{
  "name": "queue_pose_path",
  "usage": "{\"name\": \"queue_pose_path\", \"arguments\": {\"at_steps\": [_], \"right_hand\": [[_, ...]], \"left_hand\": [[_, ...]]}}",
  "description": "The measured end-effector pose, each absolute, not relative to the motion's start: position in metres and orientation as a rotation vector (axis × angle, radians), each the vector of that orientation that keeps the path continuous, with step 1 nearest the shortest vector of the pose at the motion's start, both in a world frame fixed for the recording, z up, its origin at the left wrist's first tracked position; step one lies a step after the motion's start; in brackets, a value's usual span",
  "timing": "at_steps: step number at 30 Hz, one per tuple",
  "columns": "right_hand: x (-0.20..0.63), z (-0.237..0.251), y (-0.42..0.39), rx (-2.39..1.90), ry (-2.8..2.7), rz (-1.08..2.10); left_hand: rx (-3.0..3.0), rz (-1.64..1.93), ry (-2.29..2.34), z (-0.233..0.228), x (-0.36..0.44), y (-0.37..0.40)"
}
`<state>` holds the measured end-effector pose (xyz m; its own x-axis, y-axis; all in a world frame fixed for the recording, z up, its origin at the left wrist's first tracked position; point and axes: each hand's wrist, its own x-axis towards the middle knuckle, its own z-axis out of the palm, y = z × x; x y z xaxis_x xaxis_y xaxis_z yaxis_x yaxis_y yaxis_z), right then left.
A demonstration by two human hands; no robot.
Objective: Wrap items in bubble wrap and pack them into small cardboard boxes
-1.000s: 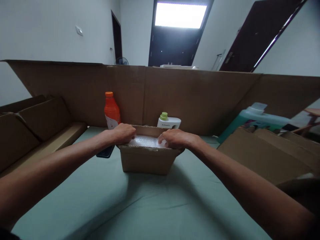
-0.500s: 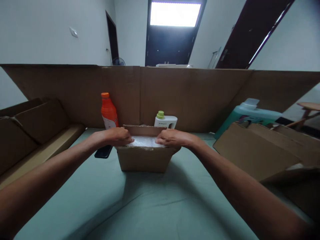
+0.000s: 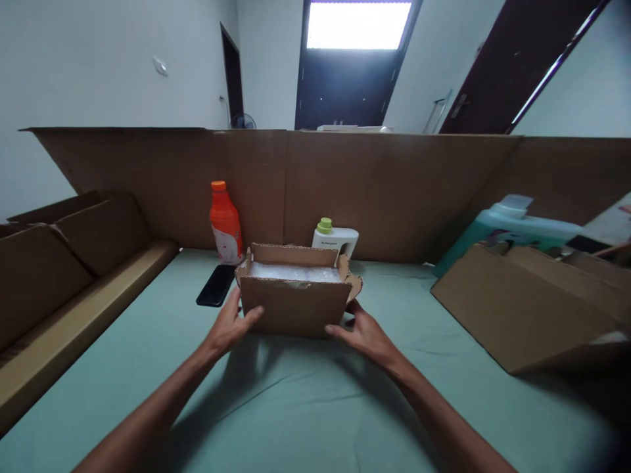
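A small open cardboard box (image 3: 294, 303) stands on the green surface (image 3: 305, 401), with white bubble wrap (image 3: 294, 272) lying inside it. My left hand (image 3: 227, 326) rests against the box's lower left corner, fingers spread. At the lower right corner my right hand (image 3: 363, 333) touches the box, fingers apart. Neither hand grips it firmly. The four flaps stand up.
An orange bottle (image 3: 225, 223) and a white bottle with a green cap (image 3: 335, 237) stand behind the box. A black phone (image 3: 215, 285) lies left of it. Tall cardboard walls (image 3: 394, 190) ring the surface. A teal jug (image 3: 507, 226) and flattened cardboard (image 3: 527, 309) lie at right.
Both hands have come off the bubble wrap inside the box and dropped to the box's lower front corners. The camera view has shifted slightly.
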<state>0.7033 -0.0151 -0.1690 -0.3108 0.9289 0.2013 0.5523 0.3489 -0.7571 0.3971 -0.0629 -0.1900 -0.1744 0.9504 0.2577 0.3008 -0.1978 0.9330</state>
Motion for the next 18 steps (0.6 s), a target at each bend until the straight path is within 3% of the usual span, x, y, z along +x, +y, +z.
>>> {"name": "queue_pose_path", "arguments": {"at_steps": [3, 7, 12, 18], "right_hand": [[0.695, -0.178, -0.021, -1.407, -1.893, 0.705], [0.709, -0.191, -0.081, -1.478, -1.792, 0.618], [0.672, -0.2, -0.149, -1.188, -1.925, 0.728], [0.661, -0.204, -0.125, -1.037, -2.098, 0.921]], "left_hand": [[1.349, 1.472, 1.33, -0.194, 0.429, -0.054], [1.371, 1.386, 1.319, -0.197, 0.435, -0.113], [1.163, 1.362, 1.65, -0.212, 0.381, -0.207], [1.143, 1.325, 1.818, -0.205, 0.336, -0.225]]}}
